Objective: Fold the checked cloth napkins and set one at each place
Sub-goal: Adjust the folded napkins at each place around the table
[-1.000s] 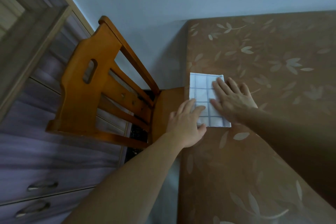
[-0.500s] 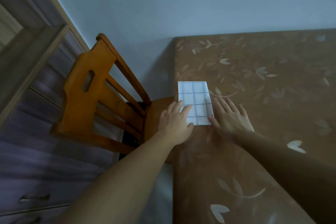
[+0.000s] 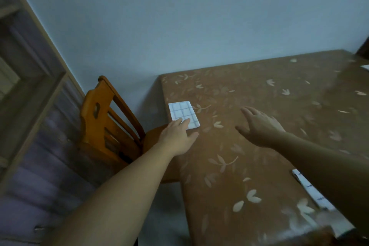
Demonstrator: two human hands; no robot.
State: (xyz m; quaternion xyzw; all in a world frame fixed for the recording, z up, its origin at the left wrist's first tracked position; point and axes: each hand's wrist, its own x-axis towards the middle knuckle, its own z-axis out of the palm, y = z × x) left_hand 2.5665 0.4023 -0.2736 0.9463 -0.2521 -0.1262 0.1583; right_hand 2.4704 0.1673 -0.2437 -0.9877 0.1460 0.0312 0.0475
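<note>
1. Far left, around 9 o'clock in the view, is a cabinet [image 3: 50, 156] with drawers. It has nothing to do with the job.
2. Next over is a wooden chair [image 3: 107, 122], pulled up to the left edge of the table [image 3: 269, 175]. I'm treating that as the place being set.
3. The folded napkin [image 3: 183, 113] lies flat on the table by that left edge, in front of the chair, at 12 o'clock from my left hand [image 3: 177, 136]. The fingers are straight with the tips resting on its near corner, not pinching anything.
4. My right hand [image 3: 259, 126] is at 3 o'clock from the napkin and well apart from it, palm down, fingers spread, holding nothing. I can't tell if it's touching the table.
5. I'd say this place is basically set and the left hand is just giving it a last pat. The next move is to lift off without dragging the fold open, then go for the second napkin [image 3: 311, 191] at 5 o'clock, which is partly hidden by my right forearm. I can't tell how far that one is folded.
6. Count: two hands, one table, one clear chair and two definite napkins. The white sliver and dark shape at 2 o'clock are too cut off to call.
</note>
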